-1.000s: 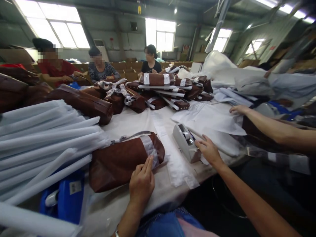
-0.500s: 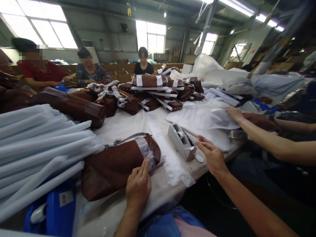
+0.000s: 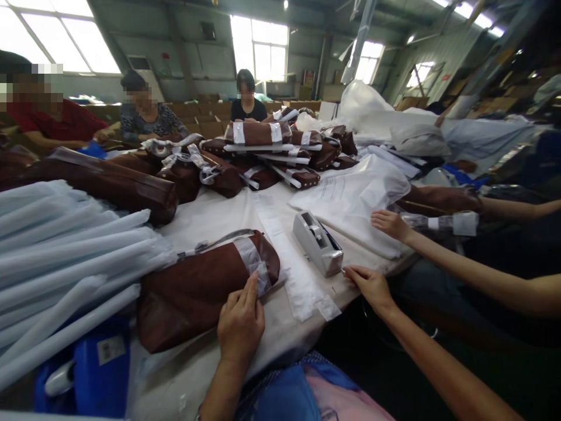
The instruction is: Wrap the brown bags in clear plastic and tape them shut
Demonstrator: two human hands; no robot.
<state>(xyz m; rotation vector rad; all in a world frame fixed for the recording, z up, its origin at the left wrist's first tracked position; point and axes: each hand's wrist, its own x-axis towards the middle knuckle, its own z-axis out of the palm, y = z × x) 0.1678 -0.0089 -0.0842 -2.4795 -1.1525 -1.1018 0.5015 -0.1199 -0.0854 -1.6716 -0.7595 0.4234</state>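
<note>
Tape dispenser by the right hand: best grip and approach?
Likely from above, pinching the dispenser by its flat long sides at mid-body. It stands upright, pointing away from the person; the roll sits in its open top and the near end by the right hand looks like the cutter.

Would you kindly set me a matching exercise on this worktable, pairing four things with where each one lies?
Column one:
1. brown bag
2. tape dispenser
3. white rolls
4. printed white sheet

Column two:
A. piled at the left of the table
B. next to a co-worker's hand
C. under the fingers of the left hand
D. at the fingertips of the right hand

Pairs: 1-C, 2-D, 3-A, 4-B.
</note>
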